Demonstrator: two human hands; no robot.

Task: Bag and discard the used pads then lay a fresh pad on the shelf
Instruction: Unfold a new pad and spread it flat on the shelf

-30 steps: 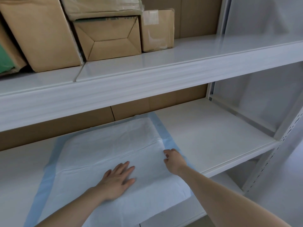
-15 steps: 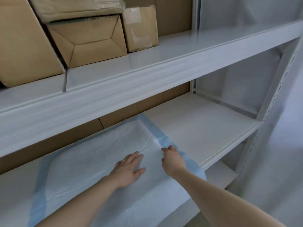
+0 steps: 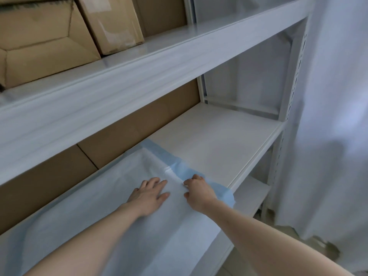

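A white pad with a blue border (image 3: 111, 198) lies spread on the middle shelf (image 3: 219, 140), its front edge hanging over the shelf's lip. My left hand (image 3: 149, 196) rests flat on the pad with fingers straight. Just to its right, my right hand (image 3: 198, 191) has its fingers curled at the pad's blue right edge, apparently pinching it. The pad is creased and slightly raised near that edge.
Several cardboard boxes (image 3: 49, 42) stand on the upper shelf (image 3: 179, 52). Brown cardboard backs the middle shelf. A perforated white upright (image 3: 288, 96) frames the right side, with a pale curtain (image 3: 334, 116) beyond. A lower shelf (image 3: 251, 194) shows below.
Both hands have shifted right along the pad toward its blue right edge, the view has swung right, and the pad's right edge sits closer to the shelf's front corner.
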